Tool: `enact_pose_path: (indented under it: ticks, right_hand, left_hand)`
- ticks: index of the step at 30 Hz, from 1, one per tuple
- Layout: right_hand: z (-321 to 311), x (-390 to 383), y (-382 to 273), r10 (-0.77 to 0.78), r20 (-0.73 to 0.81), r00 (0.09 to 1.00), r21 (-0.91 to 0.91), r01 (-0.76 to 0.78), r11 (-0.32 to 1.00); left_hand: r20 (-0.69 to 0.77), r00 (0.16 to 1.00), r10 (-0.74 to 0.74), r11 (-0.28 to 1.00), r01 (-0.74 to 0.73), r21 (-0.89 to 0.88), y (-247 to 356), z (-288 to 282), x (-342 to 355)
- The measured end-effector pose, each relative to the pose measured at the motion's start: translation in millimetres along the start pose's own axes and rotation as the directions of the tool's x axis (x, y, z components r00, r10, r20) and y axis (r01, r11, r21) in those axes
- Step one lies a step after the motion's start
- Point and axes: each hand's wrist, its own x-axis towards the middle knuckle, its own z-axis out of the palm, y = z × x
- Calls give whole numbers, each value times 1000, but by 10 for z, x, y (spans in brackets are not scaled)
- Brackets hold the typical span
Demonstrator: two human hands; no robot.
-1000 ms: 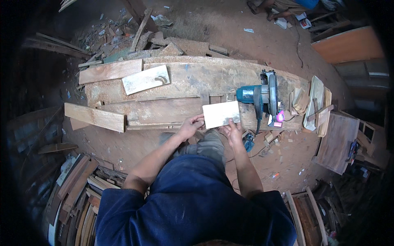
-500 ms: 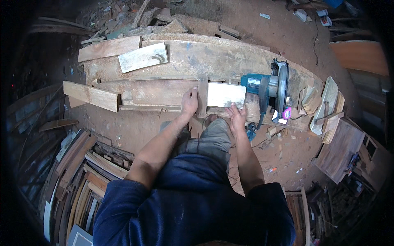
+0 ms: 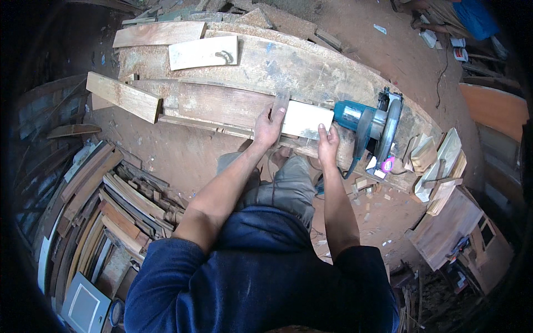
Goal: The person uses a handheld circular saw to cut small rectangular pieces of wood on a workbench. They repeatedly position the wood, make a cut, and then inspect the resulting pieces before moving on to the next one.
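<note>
A short white board (image 3: 306,119) lies along the near side of the wooden bench, between my two hands. My right hand (image 3: 328,145) grips its near right corner, with the thumb on the top face and the other fingers partly hidden at the edge. My left hand (image 3: 268,127) is closed over the near part of a narrow brown crosspiece (image 3: 282,100), its thumb close to the white board's left end. Left of that hand stretches a long brown board (image 3: 222,104). A teal circular saw (image 3: 369,119) rests just right of the white board.
A second white board (image 3: 202,53) and planks lie on the bench's far left. A pink tape measure (image 3: 387,164) sits by the saw, near offcuts (image 3: 424,155). Stacked timber (image 3: 91,205) stands at lower left. Another person's leg (image 3: 441,22) shows at upper right.
My left hand has shifted right onto the crosspiece. My right thumb now presses on the white board's near right corner. The view has tilted, and another person has come into sight at upper right.
</note>
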Motion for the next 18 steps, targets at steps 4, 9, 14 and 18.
enact_pose_path:
  ticks: [4,9,14,18]
  right_hand:
    - [-25,-40,-3,90,149,985,20,-94,995]
    - [74,51,-124,7,106,994,-57,-1,998]
    - [101,133,-133,18,144,989,-67,-9,998]
    - [136,96,-134,-7,154,988,-83,20,996]
  left_hand:
    - [-137,967,217,948,-175,267,-55,154,-56]
    - [-229,902,366,846,-219,487,-163,281,-80]
    - [-257,879,402,831,-232,505,-141,328,-54]
    - [-255,884,391,808,-197,555,-182,338,-46]
